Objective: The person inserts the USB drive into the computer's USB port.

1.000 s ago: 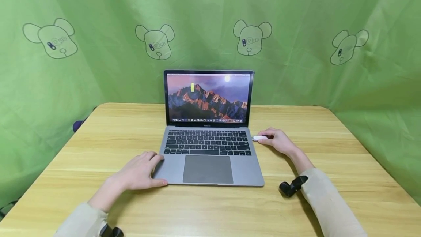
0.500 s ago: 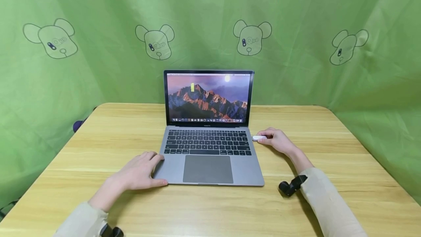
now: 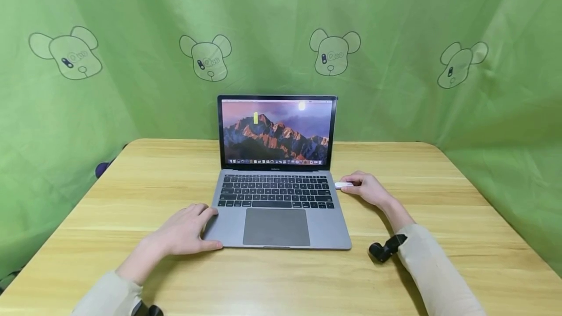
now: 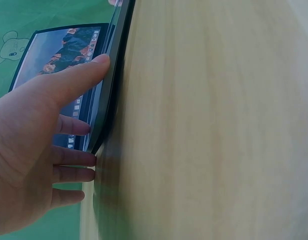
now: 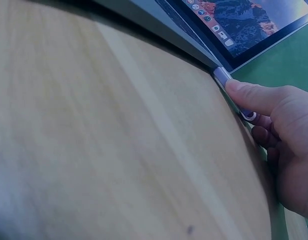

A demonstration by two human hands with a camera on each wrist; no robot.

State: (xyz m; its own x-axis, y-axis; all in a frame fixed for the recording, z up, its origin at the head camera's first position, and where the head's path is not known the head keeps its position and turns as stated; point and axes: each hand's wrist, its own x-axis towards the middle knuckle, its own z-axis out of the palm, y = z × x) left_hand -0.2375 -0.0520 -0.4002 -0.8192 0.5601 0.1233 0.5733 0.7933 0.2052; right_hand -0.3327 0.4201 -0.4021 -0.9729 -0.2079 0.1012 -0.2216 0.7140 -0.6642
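A grey laptop [image 3: 276, 227] stands with its lid up, showing a mountain picture on the lit screen. My right hand [image 3: 368, 188] pinches a white USB flash drive [image 3: 343, 186] between thumb and fingers at the laptop's right side. In the right wrist view, the flash drive [image 5: 222, 76] meets the laptop's edge, its metal plug out of sight. My left hand [image 3: 185, 228] rests at the front left corner of the laptop, thumb [image 4: 94, 71] on the front edge. Its other fingers [image 4: 73, 174] stretch along the left side.
The light wooden table [image 3: 281, 282] bears the laptop. Green cloth [image 3: 272, 13] printed with mouse-like heads hangs behind and at both sides. Black wrist cameras [image 3: 386, 248] sit on the sleeves. A purple object [image 3: 102, 168] shows beyond the table's left edge.
The flash drive has moved left against the laptop, and its plug, visible earlier, no longer shows. The left hand stays in place. The head view has shifted slightly.
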